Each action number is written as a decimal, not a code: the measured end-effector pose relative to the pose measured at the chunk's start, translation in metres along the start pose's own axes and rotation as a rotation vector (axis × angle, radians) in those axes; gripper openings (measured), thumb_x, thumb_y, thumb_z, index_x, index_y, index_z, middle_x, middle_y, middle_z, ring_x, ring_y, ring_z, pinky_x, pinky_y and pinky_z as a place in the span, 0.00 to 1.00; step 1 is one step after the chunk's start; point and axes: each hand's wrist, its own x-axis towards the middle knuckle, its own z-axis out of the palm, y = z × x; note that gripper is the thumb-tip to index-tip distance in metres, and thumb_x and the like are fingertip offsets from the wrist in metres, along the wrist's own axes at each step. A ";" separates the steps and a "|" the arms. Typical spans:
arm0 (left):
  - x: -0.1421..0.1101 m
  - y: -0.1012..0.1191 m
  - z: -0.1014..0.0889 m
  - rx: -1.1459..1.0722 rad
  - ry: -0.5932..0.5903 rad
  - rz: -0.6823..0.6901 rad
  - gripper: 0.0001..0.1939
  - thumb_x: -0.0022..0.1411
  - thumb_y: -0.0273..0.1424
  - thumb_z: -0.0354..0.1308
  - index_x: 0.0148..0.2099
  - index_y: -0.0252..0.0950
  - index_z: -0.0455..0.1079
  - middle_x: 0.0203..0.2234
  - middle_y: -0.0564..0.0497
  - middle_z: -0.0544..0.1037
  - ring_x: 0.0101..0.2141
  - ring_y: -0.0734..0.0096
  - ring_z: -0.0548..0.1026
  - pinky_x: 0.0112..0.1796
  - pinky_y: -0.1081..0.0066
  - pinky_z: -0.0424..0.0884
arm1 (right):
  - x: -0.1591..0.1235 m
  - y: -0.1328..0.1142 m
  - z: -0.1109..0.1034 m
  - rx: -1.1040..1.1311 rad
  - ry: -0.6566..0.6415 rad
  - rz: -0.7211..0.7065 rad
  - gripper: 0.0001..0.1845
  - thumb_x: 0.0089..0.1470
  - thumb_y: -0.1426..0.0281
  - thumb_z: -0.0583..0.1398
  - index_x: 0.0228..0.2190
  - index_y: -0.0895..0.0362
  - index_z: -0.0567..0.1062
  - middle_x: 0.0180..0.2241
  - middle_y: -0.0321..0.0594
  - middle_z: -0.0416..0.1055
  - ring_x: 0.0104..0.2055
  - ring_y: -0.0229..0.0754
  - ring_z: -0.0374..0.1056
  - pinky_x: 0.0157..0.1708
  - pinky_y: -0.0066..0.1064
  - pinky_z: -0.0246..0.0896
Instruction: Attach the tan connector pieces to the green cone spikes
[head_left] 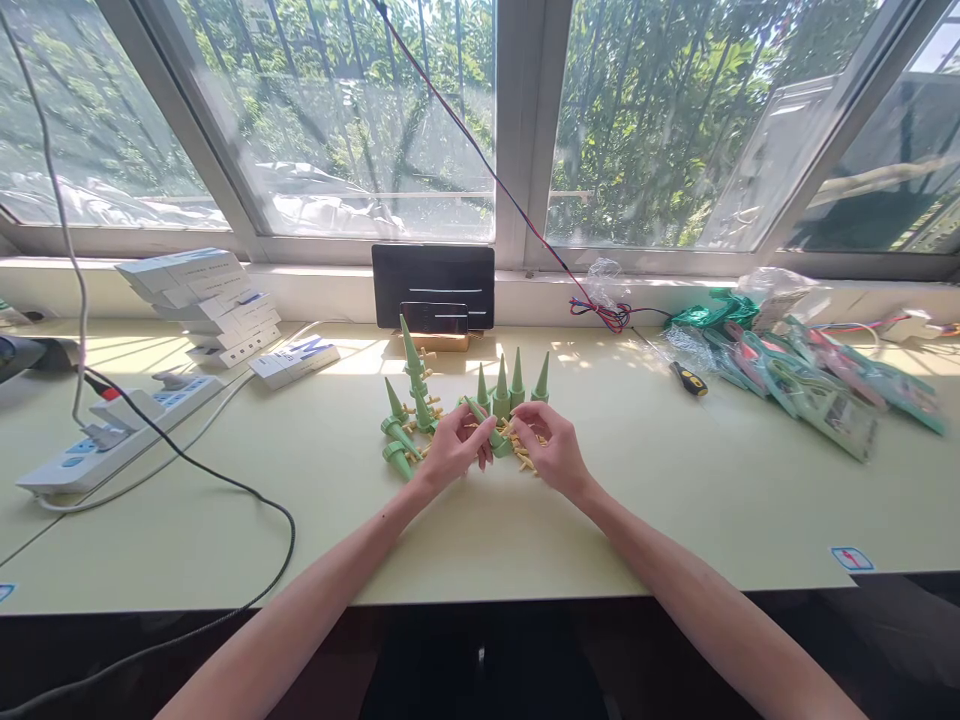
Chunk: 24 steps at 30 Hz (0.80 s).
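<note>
Several green cone-shaped plastic spikes (508,385) stand and lie in a cluster on the pale yellow-green table (525,520), with small tan pegs (525,458) scattered among them. My left hand (450,448) is closed round one green spike (487,428) that lies tilted between both hands. My right hand (551,445) is beside it, fingers curled and pinched near the spike's lower end and the tan pegs; whether it holds a peg I cannot make out. A stack of spikes (415,380) rises left of the hands.
A white power strip (120,430) with a black cable (247,490) lies at left, beside stacked white boxes (202,295). A phone on a stand (433,320) sits before a dark screen (433,285). A screwdriver (686,378) and green packets (817,390) lie at right.
</note>
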 end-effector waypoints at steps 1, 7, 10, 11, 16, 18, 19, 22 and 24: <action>0.000 0.000 0.000 -0.001 0.003 -0.001 0.16 0.63 0.42 0.60 0.37 0.35 0.63 0.19 0.57 0.71 0.16 0.72 0.74 0.16 0.74 0.70 | 0.000 0.000 0.000 -0.004 0.001 0.000 0.09 0.60 0.64 0.59 0.38 0.55 0.73 0.35 0.42 0.74 0.37 0.44 0.74 0.37 0.36 0.74; 0.000 -0.001 0.000 0.018 0.010 0.006 0.16 0.63 0.42 0.61 0.37 0.35 0.63 0.18 0.57 0.71 0.16 0.73 0.73 0.16 0.75 0.69 | 0.000 0.000 0.000 -0.038 -0.001 -0.005 0.08 0.60 0.65 0.59 0.38 0.56 0.73 0.34 0.41 0.74 0.36 0.43 0.73 0.35 0.33 0.72; 0.000 -0.002 0.000 0.033 0.005 0.016 0.15 0.64 0.42 0.60 0.37 0.35 0.63 0.18 0.58 0.70 0.16 0.74 0.73 0.16 0.75 0.69 | 0.000 -0.001 0.000 -0.058 -0.003 -0.017 0.08 0.60 0.65 0.59 0.38 0.56 0.73 0.34 0.41 0.74 0.35 0.42 0.72 0.34 0.33 0.71; 0.000 -0.002 0.000 0.035 0.007 0.017 0.15 0.64 0.42 0.60 0.38 0.35 0.63 0.18 0.58 0.70 0.16 0.74 0.73 0.16 0.75 0.69 | 0.000 -0.001 0.000 -0.066 -0.004 -0.021 0.08 0.60 0.65 0.58 0.37 0.56 0.73 0.33 0.41 0.74 0.35 0.42 0.72 0.34 0.32 0.71; 0.000 -0.003 0.000 0.053 0.005 0.021 0.14 0.65 0.41 0.60 0.38 0.35 0.64 0.18 0.57 0.70 0.16 0.74 0.72 0.16 0.76 0.69 | 0.000 -0.001 0.000 -0.099 0.001 -0.033 0.08 0.60 0.65 0.58 0.37 0.56 0.73 0.33 0.41 0.73 0.34 0.42 0.71 0.33 0.32 0.70; -0.001 -0.003 0.000 0.056 0.001 0.024 0.14 0.65 0.41 0.59 0.38 0.35 0.64 0.18 0.57 0.70 0.16 0.74 0.72 0.16 0.76 0.69 | 0.000 -0.001 0.000 -0.107 0.001 -0.033 0.07 0.60 0.65 0.58 0.37 0.55 0.73 0.32 0.40 0.73 0.33 0.42 0.71 0.32 0.32 0.70; -0.001 -0.003 0.000 0.056 -0.001 0.025 0.14 0.65 0.41 0.59 0.38 0.35 0.64 0.18 0.57 0.70 0.16 0.74 0.72 0.16 0.76 0.68 | 0.000 -0.001 0.000 -0.109 0.000 -0.033 0.07 0.60 0.65 0.58 0.37 0.55 0.73 0.31 0.40 0.73 0.33 0.41 0.71 0.32 0.32 0.70; -0.001 -0.004 0.000 0.059 -0.005 0.026 0.14 0.65 0.41 0.59 0.39 0.35 0.64 0.18 0.58 0.70 0.16 0.74 0.72 0.17 0.76 0.69 | 0.000 -0.002 0.000 -0.104 -0.007 -0.029 0.07 0.60 0.65 0.58 0.37 0.55 0.73 0.29 0.39 0.73 0.31 0.41 0.71 0.31 0.31 0.69; -0.001 -0.005 -0.001 0.059 -0.006 0.025 0.14 0.65 0.41 0.59 0.39 0.36 0.64 0.18 0.58 0.70 0.16 0.74 0.73 0.17 0.76 0.69 | 0.001 -0.003 0.000 -0.101 -0.010 -0.022 0.08 0.60 0.65 0.58 0.37 0.56 0.73 0.29 0.39 0.73 0.31 0.41 0.71 0.31 0.32 0.69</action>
